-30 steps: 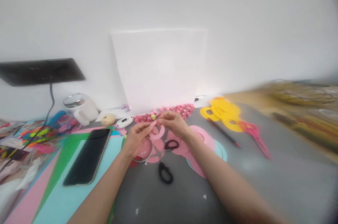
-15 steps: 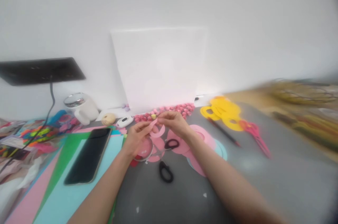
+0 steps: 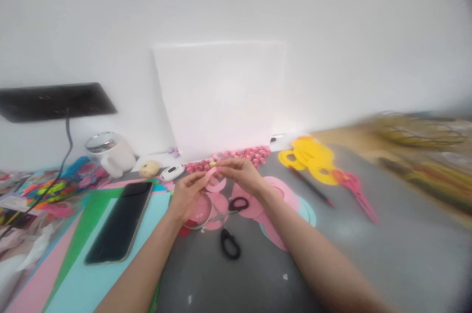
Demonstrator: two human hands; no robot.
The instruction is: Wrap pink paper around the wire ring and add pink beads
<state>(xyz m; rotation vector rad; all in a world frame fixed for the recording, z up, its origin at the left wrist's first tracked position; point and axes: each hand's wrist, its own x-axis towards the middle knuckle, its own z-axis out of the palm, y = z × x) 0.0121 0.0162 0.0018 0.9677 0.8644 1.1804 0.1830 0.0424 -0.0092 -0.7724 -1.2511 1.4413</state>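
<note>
Between my two hands is a curled pink paper ring (image 3: 216, 186), raised above the table. My left hand (image 3: 190, 192) pinches its left side with the fingertips. From the right, my right hand (image 3: 241, 174) pinches the ring's upper end. Beneath them lie open scissors with black handles (image 3: 230, 244), partly over pink paper circles (image 3: 217, 205). A clear round piece with a pale rim (image 3: 201, 211) lies by the left wrist. More pink paper discs (image 3: 280, 190) are spread under and beside my right forearm.
Left are a phone (image 3: 121, 222) on coloured paper sheets (image 3: 155, 219), a white mug (image 3: 120, 153) and a white device (image 3: 172, 171). Pink beads (image 3: 260, 155) line a white board (image 3: 221, 97). Right are yellow paper cutouts (image 3: 313, 153), a pencil (image 3: 311, 185) and pink scissors (image 3: 359, 195).
The pink paper ring has turned slightly between my fingertips and its curl looks rounder. Both hands stay pinched on it. The whole view has shifted slightly.
</note>
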